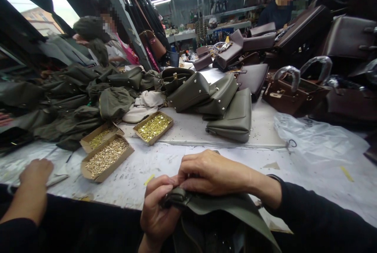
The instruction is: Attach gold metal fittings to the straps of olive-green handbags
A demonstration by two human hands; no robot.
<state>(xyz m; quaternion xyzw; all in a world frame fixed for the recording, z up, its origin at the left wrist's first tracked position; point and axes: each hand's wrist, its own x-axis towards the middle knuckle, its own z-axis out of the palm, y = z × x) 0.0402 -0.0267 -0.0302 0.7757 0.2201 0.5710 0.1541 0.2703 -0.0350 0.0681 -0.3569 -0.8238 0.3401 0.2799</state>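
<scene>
An olive-green leather handbag (232,208) is at the table's front edge, close to my body, its dark inside partly showing. My left hand (159,208) is wrapped round a thick folded corner of it. My right hand (213,172) lies over the top edge, its fingers bent and pressed on the leather beside my left fingertips. Whatever small part is between the fingers of both hands is hidden. Beyond them stand cardboard boxes of small metal pieces: one box (130,152) with copper-gold pieces and another box (169,126) with bright gold ones.
A co-worker's hand (37,172) rests on the table at the left. Several green bags (232,113) stack up ahead, with green bag parts (70,119) heaped leftward. Brown handbags (288,96) and a clear plastic bag (318,141) lie at the right. Two people are farther back.
</scene>
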